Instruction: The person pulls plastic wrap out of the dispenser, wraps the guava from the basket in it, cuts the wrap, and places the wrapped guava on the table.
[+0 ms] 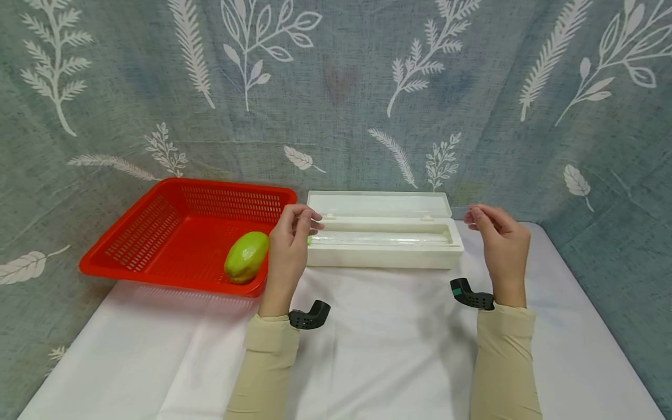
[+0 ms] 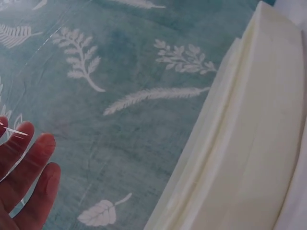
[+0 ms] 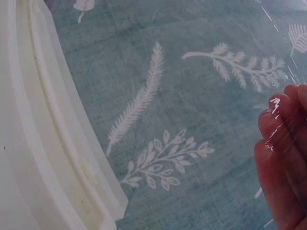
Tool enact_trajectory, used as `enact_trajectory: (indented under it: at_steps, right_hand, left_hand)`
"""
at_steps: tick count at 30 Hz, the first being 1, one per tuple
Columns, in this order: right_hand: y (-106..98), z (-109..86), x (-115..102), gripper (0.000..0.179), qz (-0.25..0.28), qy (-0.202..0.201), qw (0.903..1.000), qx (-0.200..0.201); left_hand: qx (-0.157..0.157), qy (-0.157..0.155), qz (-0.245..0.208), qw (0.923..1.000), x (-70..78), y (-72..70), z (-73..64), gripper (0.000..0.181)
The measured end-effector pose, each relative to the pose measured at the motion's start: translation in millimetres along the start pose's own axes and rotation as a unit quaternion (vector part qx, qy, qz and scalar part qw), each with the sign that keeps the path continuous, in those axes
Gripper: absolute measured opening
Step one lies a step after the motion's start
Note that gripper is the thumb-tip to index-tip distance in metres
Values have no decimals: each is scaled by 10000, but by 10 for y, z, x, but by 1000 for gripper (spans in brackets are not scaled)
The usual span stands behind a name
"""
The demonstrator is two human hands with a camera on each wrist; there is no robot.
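A clear sheet of cling film (image 3: 275, 104) shows as shiny creases over the fingertips in the right wrist view. My right hand (image 1: 504, 245) pinches one side of it between thumb and fingers, to the right of a white cling film box (image 1: 383, 258). On the other side, my left hand (image 1: 290, 242) pinches the film, whose bright edge shows at the fingertips in the left wrist view. Both hands are raised at about the height of the box. Its lid (image 1: 378, 204) stands open at the back, and a film roll (image 1: 383, 238) lies inside.
At the left stands a red plastic basket (image 1: 184, 251) with a yellow-green fruit (image 1: 247, 256) in its near right corner, close to the left hand. A white cloth (image 1: 378, 350) covers the table. Behind hangs a grey-green curtain (image 1: 346, 116) with white leaf prints.
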State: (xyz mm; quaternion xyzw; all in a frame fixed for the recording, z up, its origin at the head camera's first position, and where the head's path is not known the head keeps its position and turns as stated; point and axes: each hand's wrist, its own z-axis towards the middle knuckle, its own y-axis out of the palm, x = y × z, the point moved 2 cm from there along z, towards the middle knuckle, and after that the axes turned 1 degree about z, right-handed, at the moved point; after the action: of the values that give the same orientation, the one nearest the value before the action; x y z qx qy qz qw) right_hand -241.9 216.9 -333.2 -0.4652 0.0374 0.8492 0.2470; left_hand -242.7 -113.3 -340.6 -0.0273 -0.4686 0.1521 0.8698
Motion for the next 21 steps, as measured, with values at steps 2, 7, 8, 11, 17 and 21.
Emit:
enact_trajectory:
  at_steps: [2,7,8,11,17,21]
  right_hand:
    - [-15,17,45,23,-11,-92,9999,51]
    - [-35,47,101,23,-9,-356,9993,150]
    - [-36,52,95,23,-13,-392,9991,171]
    - [-42,61,69,22,2,-467,9987,183]
    - [-84,61,22,19,-34,-560,9981,235]
    - [-97,49,-17,18,-3,-576,9981,240]
  left_hand:
    - [27,42,-54,10000,47,-1,2,18]
    - [76,175,-218,9996,267,-34,-9,15]
    - [89,206,-224,9995,313,-46,-10,15]
    - [139,237,-182,9995,407,-67,-14,15]
    - [126,176,-263,9994,438,-59,-33,16]
    - [169,236,-358,9989,438,-62,-43,17]
